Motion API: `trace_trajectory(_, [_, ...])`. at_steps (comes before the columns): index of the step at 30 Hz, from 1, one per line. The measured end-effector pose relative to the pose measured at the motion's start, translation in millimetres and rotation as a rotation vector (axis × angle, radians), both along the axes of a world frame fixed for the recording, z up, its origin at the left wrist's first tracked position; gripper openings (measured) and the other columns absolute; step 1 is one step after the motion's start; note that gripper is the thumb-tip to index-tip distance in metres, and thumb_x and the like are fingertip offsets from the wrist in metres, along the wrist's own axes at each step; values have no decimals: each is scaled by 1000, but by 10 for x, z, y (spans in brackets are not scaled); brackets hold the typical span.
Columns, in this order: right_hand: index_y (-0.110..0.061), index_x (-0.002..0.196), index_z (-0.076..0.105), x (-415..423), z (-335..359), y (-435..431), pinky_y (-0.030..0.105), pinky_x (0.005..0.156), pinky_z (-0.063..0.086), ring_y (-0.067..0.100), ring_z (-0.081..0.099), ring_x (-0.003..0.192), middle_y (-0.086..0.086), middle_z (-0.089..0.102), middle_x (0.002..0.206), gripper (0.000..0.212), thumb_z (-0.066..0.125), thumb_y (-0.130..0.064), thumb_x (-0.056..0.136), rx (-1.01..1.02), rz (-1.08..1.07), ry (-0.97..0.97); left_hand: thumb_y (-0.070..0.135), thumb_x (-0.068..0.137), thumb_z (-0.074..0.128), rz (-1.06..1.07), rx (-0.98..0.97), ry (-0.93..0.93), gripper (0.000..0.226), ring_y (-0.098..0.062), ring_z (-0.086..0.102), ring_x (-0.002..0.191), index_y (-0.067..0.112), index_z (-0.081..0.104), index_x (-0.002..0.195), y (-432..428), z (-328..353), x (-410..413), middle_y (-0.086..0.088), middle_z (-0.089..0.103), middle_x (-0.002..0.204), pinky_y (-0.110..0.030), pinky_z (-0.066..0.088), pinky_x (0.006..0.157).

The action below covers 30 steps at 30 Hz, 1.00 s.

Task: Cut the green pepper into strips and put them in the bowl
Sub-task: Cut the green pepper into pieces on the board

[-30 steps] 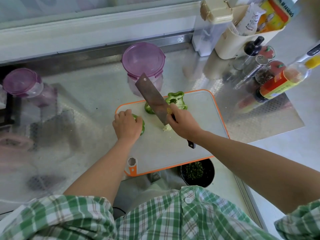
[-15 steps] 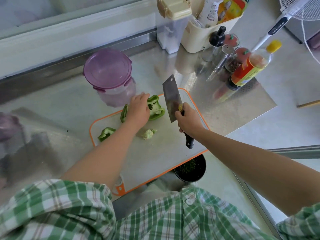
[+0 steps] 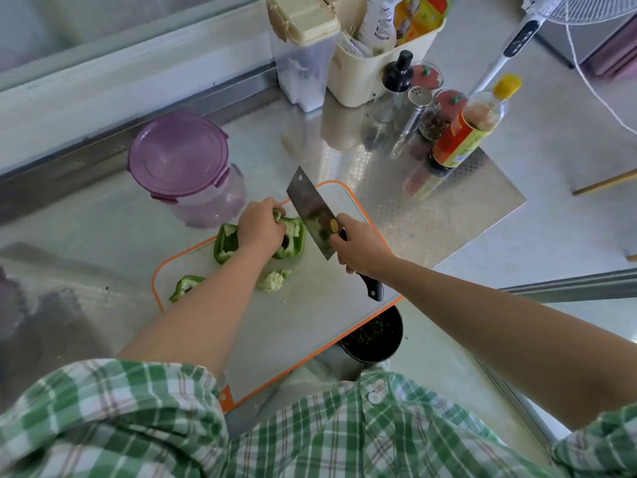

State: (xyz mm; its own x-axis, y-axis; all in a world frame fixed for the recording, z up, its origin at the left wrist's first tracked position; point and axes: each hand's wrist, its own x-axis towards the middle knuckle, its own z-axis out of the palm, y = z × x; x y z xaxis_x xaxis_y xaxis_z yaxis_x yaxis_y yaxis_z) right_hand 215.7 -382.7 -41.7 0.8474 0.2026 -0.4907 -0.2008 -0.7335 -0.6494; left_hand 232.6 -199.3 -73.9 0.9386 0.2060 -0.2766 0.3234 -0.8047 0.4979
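On the orange-rimmed cutting board (image 3: 310,312) lie pieces of green pepper. My left hand (image 3: 260,225) grips the large pepper piece (image 3: 293,241) at the board's far side. A second large pepper piece (image 3: 225,243) stands just left of that hand, and a small pepper piece (image 3: 184,286) lies near the board's left edge. The pale seed core (image 3: 274,280) rests mid-board. My right hand (image 3: 360,246) grips the handle of a cleaver (image 3: 312,212), its blade raised and tilted right beside the held piece. A dark bowl (image 3: 374,336) sits below the board's near right edge, partly hidden.
A purple-lidded container (image 3: 182,160) stands behind the board on the left. Bottles, shakers and a sauce bottle (image 3: 465,132) crowd the back right beside a cream caddy (image 3: 365,67). A fan (image 3: 517,43) stands at far right.
My left hand left the small pepper piece at the board's left edge and moved to the far large piece, which it now grips. The cleaver stays raised beside it. The camera view shifted.
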Motion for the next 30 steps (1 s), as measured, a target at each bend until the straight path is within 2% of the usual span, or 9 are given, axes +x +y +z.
trace_trajectory(3, [-10, 85, 41, 21, 36, -20, 27, 43, 46, 20, 52, 43, 11, 58, 66, 7, 40, -15, 91, 41, 0, -46, 7, 87, 65, 179, -115, -41, 22, -19, 51, 84, 12, 58, 107, -40, 39, -54, -4, 56, 104, -27, 37, 70])
trace_trajectory(7, [-10, 85, 41, 40, 108, -58, 23, 40, 41, 19, 50, 42, 11, 56, 65, 6, 41, -14, 91, 73, 51, -62, 8, 84, 67, 343, -267, 12, 26, -28, 60, 93, 12, 57, 107, -116, 21, -149, -7, 59, 106, -40, 53, 84])
trace_trajectory(9, [-12, 83, 40, 30, 129, -89, 22, 38, 39, 19, 51, 41, 10, 56, 64, 7, 41, -13, 90, 56, 98, -65, 7, 83, 67, 426, -310, 31, 28, -31, 61, 95, 11, 58, 109, -150, 10, -190, -8, 61, 106, -44, 55, 84])
trace_trajectory(11, [-12, 84, 39, 19, 128, -120, 23, 38, 40, 19, 51, 39, 10, 57, 63, 7, 41, -14, 90, 33, 134, -73, 9, 82, 68, 487, -322, 38, 31, -31, 61, 98, 9, 59, 112, -165, 3, -207, -10, 63, 110, -42, 55, 86])
trace_trajectory(14, [-11, 85, 39, 30, 134, -148, 25, 38, 41, 19, 50, 38, 9, 55, 62, 7, 40, -15, 90, 17, 171, -87, 11, 82, 70, 515, -308, 59, 32, -31, 61, 99, 9, 60, 112, -183, 28, -218, -10, 64, 108, -40, 53, 89])
trace_trajectory(17, [-11, 85, 40, 63, 175, -153, 35, 43, 48, 23, 51, 39, 9, 54, 62, 7, 41, -16, 90, -5, 247, -117, 12, 78, 73, 529, -324, 52, 27, -33, 64, 93, 16, 60, 102, -201, 44, -237, -10, 65, 99, -42, 57, 83])
trace_trajectory(20, [-8, 87, 41, 83, 207, -151, 41, 46, 50, 27, 52, 43, 10, 54, 63, 8, 41, -16, 90, -41, 313, -148, 10, 79, 73, 534, -288, 21, 25, -30, 64, 92, 16, 63, 101, -218, 48, -252, -7, 66, 95, -41, 56, 83])
trace_trajectory(25, [-8, 86, 40, 100, 250, -134, 38, 50, 47, 27, 50, 47, 10, 51, 62, 9, 41, -16, 90, -63, 324, -219, 6, 80, 70, 556, -252, -103, 25, -25, 63, 97, 10, 66, 104, -249, 61, -265, -7, 70, 101, -32, 48, 88])
trace_trajectory(30, [-10, 84, 39, 114, 293, -113, 38, 52, 47, 27, 50, 50, 11, 51, 66, 9, 42, -17, 90, -73, 355, -243, 8, 81, 72, 554, -221, -144, 27, -27, 65, 98, 7, 64, 107, -238, 85, -241, -10, 70, 104, -33, 47, 88])
